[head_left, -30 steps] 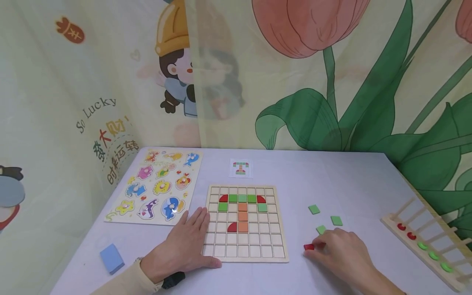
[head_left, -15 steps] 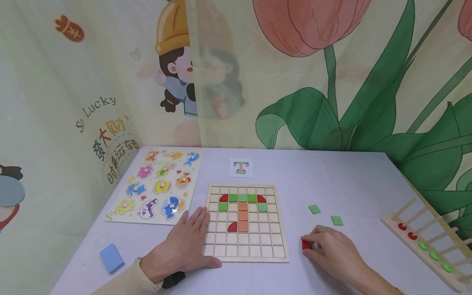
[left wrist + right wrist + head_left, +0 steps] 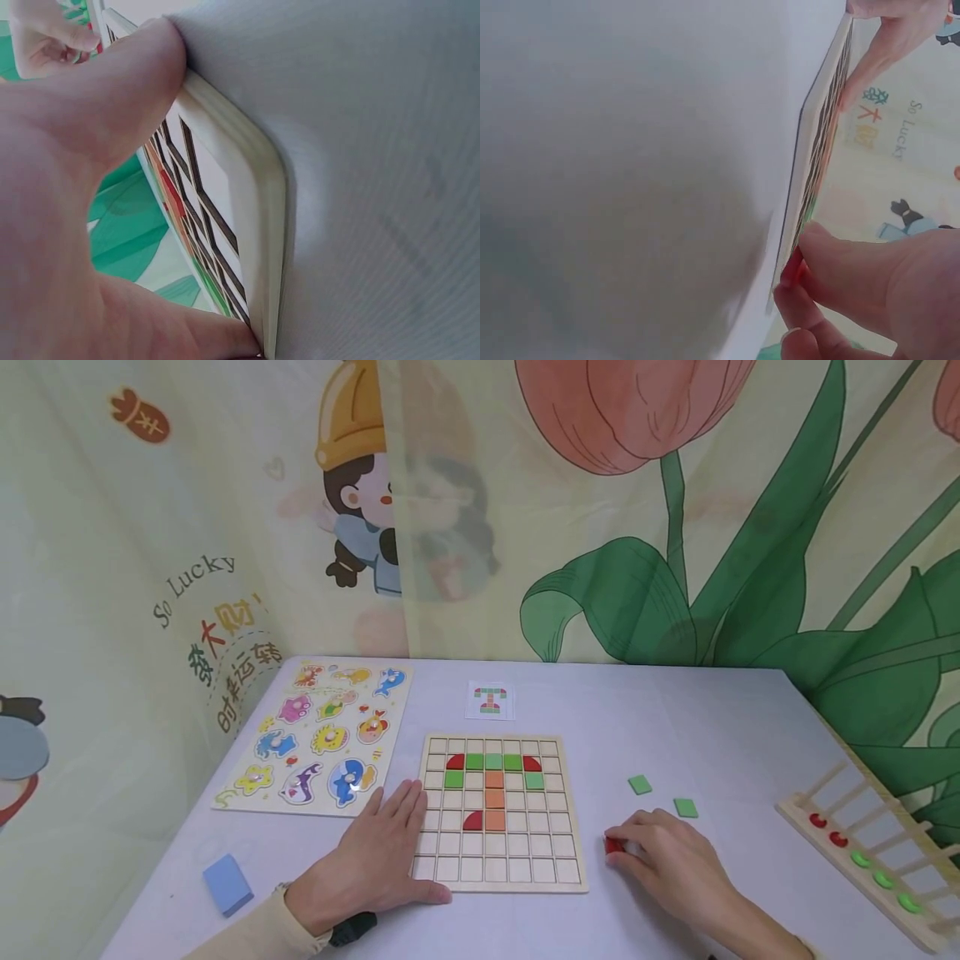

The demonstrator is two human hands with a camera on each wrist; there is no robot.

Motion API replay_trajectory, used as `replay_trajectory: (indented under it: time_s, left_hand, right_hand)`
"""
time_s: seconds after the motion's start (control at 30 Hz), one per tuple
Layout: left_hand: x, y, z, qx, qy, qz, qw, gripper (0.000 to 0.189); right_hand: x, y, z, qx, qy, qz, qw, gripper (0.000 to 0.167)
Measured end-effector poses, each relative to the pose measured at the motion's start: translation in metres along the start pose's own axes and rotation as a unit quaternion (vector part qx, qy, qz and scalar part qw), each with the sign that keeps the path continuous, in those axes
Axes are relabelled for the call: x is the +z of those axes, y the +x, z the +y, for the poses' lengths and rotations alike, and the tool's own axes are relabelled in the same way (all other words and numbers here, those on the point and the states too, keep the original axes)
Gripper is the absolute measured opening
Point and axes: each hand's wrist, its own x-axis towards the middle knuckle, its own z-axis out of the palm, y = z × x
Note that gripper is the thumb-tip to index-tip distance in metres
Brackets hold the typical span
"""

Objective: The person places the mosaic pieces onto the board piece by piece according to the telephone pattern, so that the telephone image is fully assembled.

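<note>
A wooden grid board (image 3: 525, 846) lies flat on the table, with red quarter-round, green square and orange square tiles in some cells. My left hand (image 3: 375, 852) rests against its left side, fingers straight and thumb along the near edge. To the right of the board, my right hand (image 3: 671, 864) pinches a small red tile (image 3: 613, 845) between thumb and fingers. The fingers cover part of that tile, so its full outline is hidden. In the right wrist view the red tile (image 3: 793, 266) shows between the fingertips. Beyond this hand lie two green square tiles, one nearer the board (image 3: 639, 785) and another (image 3: 686, 808).
Behind the board lies a small pattern card (image 3: 491, 701). An animal knob puzzle (image 3: 315, 735) is at the back left, a blue block (image 3: 228, 886) at the front left. A wooden peg rack (image 3: 862, 860) with red and green pieces stands at the right edge.
My right hand has moved slightly left and away from me with the red tile, toward the board. A third green tile is now hidden by that hand. My left hand has stayed put.
</note>
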Motion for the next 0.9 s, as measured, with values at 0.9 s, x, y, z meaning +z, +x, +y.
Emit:
replay_trajectory:
  time_s: [0.9]
  left_hand:
    - [-0.001,-0.001,0.0,-0.002,0.007,-0.003,1.0,0.122]
  right_hand:
    - [0.03,0.069,-0.074,-0.157,0.046,-0.017,0.9864,0.023]
